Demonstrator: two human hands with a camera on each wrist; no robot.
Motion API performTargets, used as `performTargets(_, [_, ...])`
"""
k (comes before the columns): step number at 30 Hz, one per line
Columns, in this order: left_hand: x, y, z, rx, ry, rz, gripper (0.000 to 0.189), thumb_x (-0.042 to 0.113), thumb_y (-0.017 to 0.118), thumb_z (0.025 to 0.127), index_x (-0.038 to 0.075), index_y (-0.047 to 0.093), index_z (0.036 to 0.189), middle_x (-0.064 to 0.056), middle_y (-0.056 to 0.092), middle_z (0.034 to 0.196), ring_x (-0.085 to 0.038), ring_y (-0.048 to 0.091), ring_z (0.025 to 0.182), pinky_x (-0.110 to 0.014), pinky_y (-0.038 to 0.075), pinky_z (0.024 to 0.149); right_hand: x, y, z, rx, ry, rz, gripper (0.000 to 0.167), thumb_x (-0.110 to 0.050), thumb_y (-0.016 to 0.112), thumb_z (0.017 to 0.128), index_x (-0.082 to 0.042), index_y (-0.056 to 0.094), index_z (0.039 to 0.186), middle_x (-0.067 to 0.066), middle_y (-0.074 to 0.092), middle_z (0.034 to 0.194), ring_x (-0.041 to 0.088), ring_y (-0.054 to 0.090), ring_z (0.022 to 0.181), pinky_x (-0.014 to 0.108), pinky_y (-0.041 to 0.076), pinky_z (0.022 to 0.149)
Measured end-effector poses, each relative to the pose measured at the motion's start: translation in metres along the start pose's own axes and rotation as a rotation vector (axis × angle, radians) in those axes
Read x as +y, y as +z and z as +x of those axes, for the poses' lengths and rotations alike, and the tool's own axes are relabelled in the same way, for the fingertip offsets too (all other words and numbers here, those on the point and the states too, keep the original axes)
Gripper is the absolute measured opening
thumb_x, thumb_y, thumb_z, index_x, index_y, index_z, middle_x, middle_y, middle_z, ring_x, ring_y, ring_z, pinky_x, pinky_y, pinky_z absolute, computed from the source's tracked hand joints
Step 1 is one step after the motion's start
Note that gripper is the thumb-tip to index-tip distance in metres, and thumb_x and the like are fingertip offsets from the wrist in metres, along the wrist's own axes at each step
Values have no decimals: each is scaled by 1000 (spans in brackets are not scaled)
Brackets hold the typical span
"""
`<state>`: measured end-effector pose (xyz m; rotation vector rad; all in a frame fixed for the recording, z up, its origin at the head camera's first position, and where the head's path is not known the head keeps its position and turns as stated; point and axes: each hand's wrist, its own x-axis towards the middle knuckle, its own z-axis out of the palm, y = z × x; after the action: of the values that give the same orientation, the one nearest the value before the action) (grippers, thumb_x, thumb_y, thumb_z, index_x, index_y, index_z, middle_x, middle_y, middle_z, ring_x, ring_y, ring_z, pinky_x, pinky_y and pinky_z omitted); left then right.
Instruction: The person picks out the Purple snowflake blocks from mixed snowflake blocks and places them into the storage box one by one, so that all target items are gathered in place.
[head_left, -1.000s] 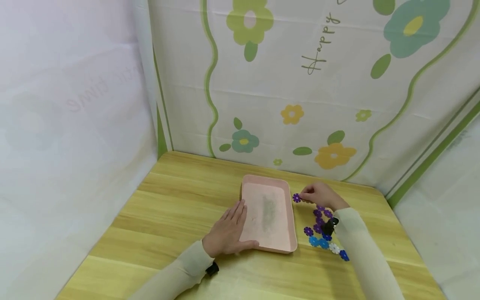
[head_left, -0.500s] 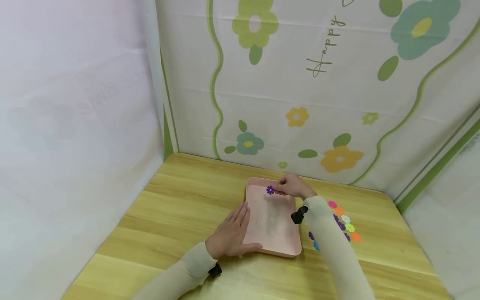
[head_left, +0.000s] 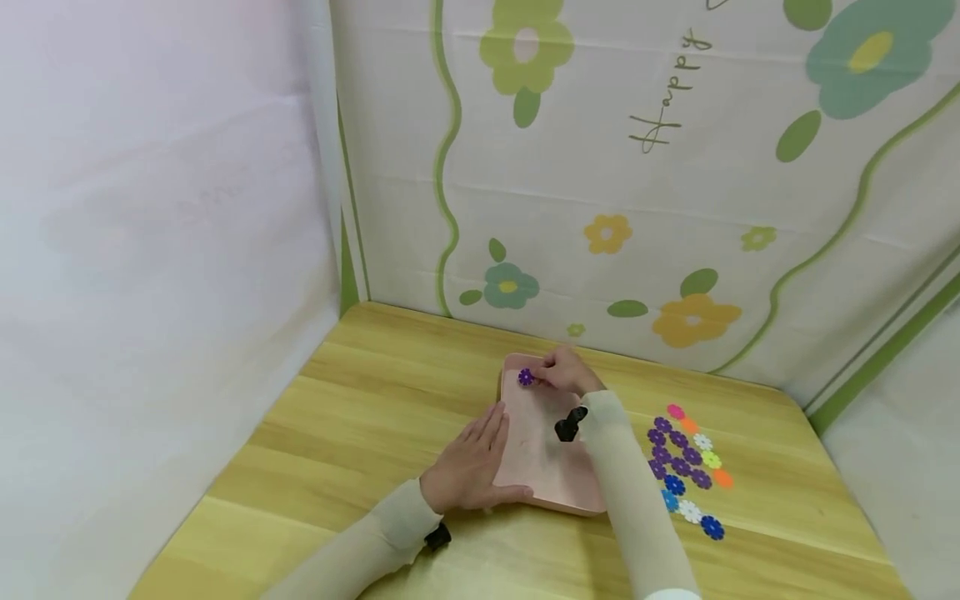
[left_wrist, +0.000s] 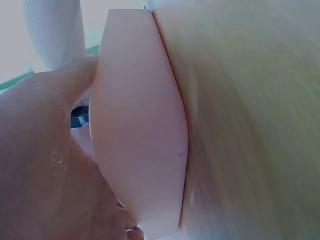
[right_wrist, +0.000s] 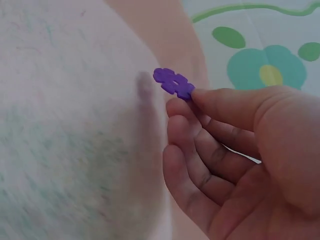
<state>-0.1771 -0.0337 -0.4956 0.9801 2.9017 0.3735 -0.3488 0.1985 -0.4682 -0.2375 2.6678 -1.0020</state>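
A shallow pink tray (head_left: 536,467) lies on the wooden table. My left hand (head_left: 468,465) rests on the tray's near left corner, its fingers straight along the left rim and the thumb along the near rim. In the left wrist view the thumb and palm lie against the tray's wall (left_wrist: 140,115). Over the tray's far end, my right hand (head_left: 567,371) pinches a purple flower-shaped plastic disc (right_wrist: 173,83) between thumb and forefinger. The right wrist view shows that disc close above the tray floor (right_wrist: 65,100), which has greenish marks.
To the right of the tray lie several purple flower discs (head_left: 662,454). Around them are a pink disc (head_left: 676,412), orange, white and yellow ones, and a dark blue disc (head_left: 712,527). A printed cloth (head_left: 555,192) hangs behind the table.
My right hand has carried the purple flower disc leftward from beside the tray to over its far end. The left hand has stayed on the tray. The view has shifted slightly.
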Motion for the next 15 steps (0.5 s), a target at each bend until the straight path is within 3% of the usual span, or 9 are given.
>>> performTargets(8, [1, 2, 3, -15, -5, 0, 116, 82, 48, 95, -5, 19, 166, -24, 9, 177, -33, 14, 166, -48, 28, 132, 8, 14, 4, 10, 45, 145, 25, -16, 67, 105, 1, 81, 94, 12, 78, 88, 18, 65, 74, 27, 55, 67])
performTargets(15, [-1, 2, 3, -20, -8, -22, 114, 78, 50, 97, -6, 17, 166, -25, 8, 177, -35, 12, 166, -50, 27, 132, 2, 14, 0, 24, 25, 55, 29, -23, 67, 105, 0, 81, 95, 14, 76, 89, 21, 65, 77, 26, 53, 67])
